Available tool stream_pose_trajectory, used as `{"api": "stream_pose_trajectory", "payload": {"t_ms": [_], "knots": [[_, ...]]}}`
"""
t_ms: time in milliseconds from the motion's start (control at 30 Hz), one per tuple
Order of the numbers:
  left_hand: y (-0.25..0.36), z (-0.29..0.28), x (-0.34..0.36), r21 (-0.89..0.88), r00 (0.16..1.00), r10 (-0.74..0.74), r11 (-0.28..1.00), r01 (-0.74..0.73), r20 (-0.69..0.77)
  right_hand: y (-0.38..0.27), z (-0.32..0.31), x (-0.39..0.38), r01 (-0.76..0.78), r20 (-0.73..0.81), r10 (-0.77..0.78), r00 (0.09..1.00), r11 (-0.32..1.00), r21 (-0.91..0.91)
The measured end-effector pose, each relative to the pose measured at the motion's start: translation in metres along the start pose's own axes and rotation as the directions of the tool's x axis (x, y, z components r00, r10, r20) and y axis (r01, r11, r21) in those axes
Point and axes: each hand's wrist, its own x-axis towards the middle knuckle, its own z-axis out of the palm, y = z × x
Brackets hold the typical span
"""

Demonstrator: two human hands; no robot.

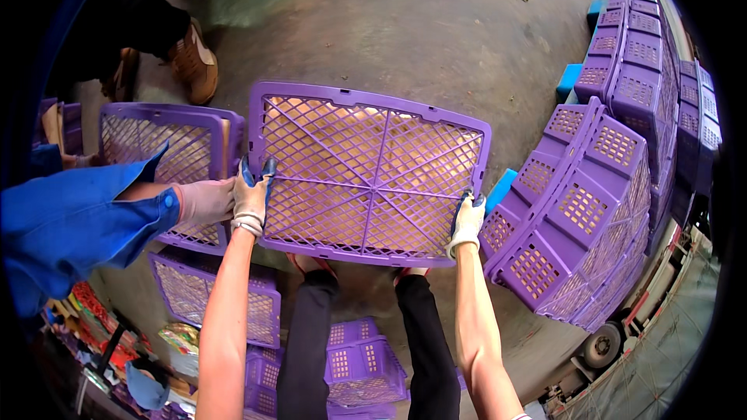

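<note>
A purple lattice panel is held flat out over the concrete floor, above the person's own legs. Its long axis runs left to right, tilted slightly down toward the right, and its broad open face is turned up to the camera. The near long edge is gripped at both corners. The left hand, gloved, is closed around the panel's near left corner, fingers curled over the rim. The right hand, also gloved, is clamped in the same way on the near right corner.

Just left of the panel, a second purple panel is seen, with another person's gloved hand and blue sleeve reaching across it; that hand lies beside the left hand, and whether the two touch cannot be told. Below that, left of the legs, a third lattice piece lies on the floor. Right of the panel, close to its right edge, a long stack of purple crates leans, curving away to the far right. Beyond the panel's far left corner, a brown boot stands on the floor.
</note>
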Motion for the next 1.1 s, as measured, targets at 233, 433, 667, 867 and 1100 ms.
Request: {"api": "stream_pose_trajectory", "payload": {"t_ms": [233, 433, 667, 867, 1100], "knots": [[-0.012, 0.0, -0.011, -0.216, 0.991, -0.127, 0.969, 0.117, -0.033, 0.006, 0.005, 0.01, 0.034, 0.055, -0.038, 0.998, 0.997, 0.074], [-0.063, -0.028, -0.036, -0.385, 0.949, -0.31, 0.884, 0.264, -0.062, -0.035, 0.023, 0.0, 0.071, 0.118, -0.064, 0.991, 0.996, -0.061], [-0.029, -0.05, -0.037, 0.243, 0.872, -0.117, 0.935, 0.257, -0.475, -0.053, 0.019, -0.023, 0.254, 0.181, -0.262, 0.948, 0.965, 0.067], [0.158, 0.03, -0.067, 0.628, 0.759, 0.647, 0.619, -0.471, -0.068, -0.014, 0.012, 0.012, 0.356, 0.21, -0.403, 0.891, 0.906, 0.229], [0.195, 0.189, -0.005, 0.652, 0.598, 0.746, 0.302, -0.696, 0.293, -0.035, 0.025, -0.019, 0.241, 0.411, -0.282, 0.867, 0.959, 0.151]]}}
